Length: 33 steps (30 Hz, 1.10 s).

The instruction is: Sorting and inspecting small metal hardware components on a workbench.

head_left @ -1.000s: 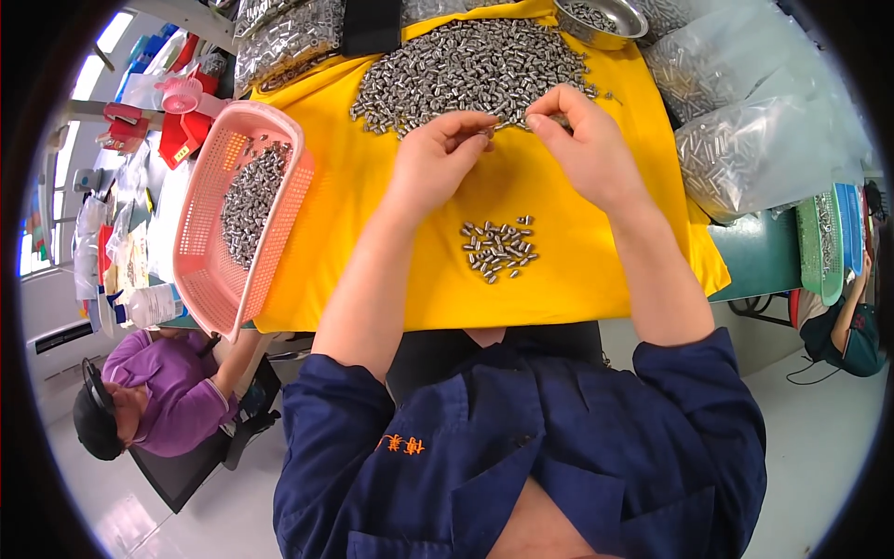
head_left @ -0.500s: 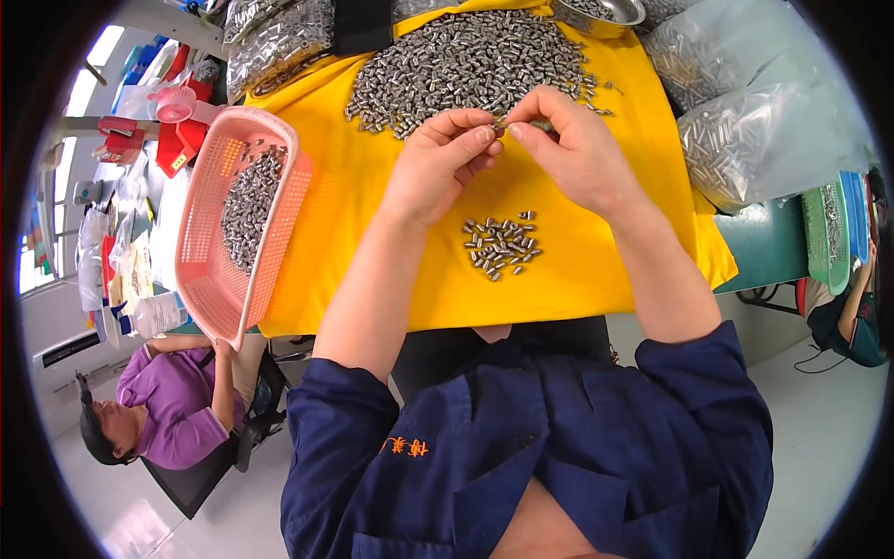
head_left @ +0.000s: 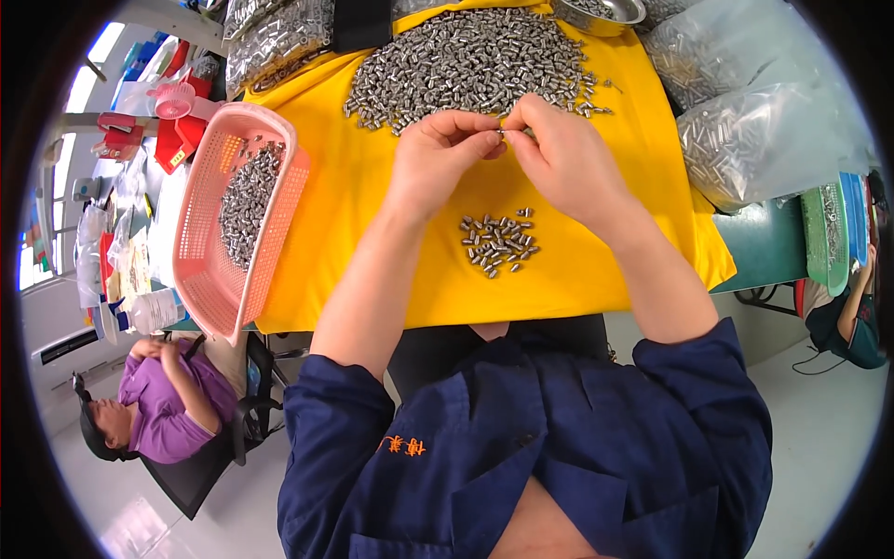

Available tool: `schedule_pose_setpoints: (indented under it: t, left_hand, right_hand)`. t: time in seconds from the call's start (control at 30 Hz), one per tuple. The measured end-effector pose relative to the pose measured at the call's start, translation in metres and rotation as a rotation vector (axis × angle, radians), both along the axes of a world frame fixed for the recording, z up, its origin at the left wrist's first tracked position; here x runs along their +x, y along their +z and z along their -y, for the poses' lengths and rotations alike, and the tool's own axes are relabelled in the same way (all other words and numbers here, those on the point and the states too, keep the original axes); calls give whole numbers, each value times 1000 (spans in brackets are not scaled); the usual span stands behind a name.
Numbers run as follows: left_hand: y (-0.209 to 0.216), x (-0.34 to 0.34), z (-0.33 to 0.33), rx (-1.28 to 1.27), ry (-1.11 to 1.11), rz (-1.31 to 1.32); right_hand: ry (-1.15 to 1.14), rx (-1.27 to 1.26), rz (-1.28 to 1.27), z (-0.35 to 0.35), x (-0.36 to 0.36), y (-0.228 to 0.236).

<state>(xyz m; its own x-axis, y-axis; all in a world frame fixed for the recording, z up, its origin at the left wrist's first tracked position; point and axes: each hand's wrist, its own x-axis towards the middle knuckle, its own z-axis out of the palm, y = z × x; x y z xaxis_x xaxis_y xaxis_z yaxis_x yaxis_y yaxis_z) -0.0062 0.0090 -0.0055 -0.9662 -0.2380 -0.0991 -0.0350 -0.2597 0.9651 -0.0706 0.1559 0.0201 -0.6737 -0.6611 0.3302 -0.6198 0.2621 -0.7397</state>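
Head view. Left hand [head_left: 442, 158]: thumb and forefinger drawn together, tips at one small metal piece [head_left: 501, 133]. Right hand [head_left: 568, 163]: thumb and forefinger pinched at the same piece, meeting the left fingertips there; its exact form was too small to make out.

Loose stock, on yellow cloth [head_left: 577, 279]: one large heap of metal parts [head_left: 466, 70], just beyond the fingers, spread wide; one small cluster of metal parts [head_left: 498, 244], between the fingers and the person's body, well apart from the heap.

Containers. One pink basket [head_left: 200, 214], perforated, left of the fingers; contents, a mound of small metal parts [head_left: 247, 205], the near end bare. One steel bowl [head_left: 610, 30], round, beyond the fingers to the right, cut by the upper edge; contents, small metal parts. Two clear bags, right of the fingers: a front bag [head_left: 736, 149] and a rear bag [head_left: 694, 70], both holding metal pieces. Stacked clear bags [head_left: 279, 47], beyond the fingers to the left, packed with metal pieces. One green basket [head_left: 829, 279], far right of the fingers, with metal pieces inside; one blue tray [head_left: 854, 214] beside it, contents unclear.
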Motion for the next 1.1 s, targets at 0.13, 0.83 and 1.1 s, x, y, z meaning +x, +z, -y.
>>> schedule_pose_setpoints:
  t: [0.13, 0.83, 1.1]
  left_hand:
    - [-3, -2, 0, -125, 56, -5]
    - [5, -58, -21, -1572, -225, -68]
    - [17, -27, -12, -1024, -241, 99]
  right_hand:
    - [35, -59, 239, -2, -15, -6]
    - [-142, -395, 274, -18, -33, 14]
    - [-67, -348, 229, -14, -31, 9]
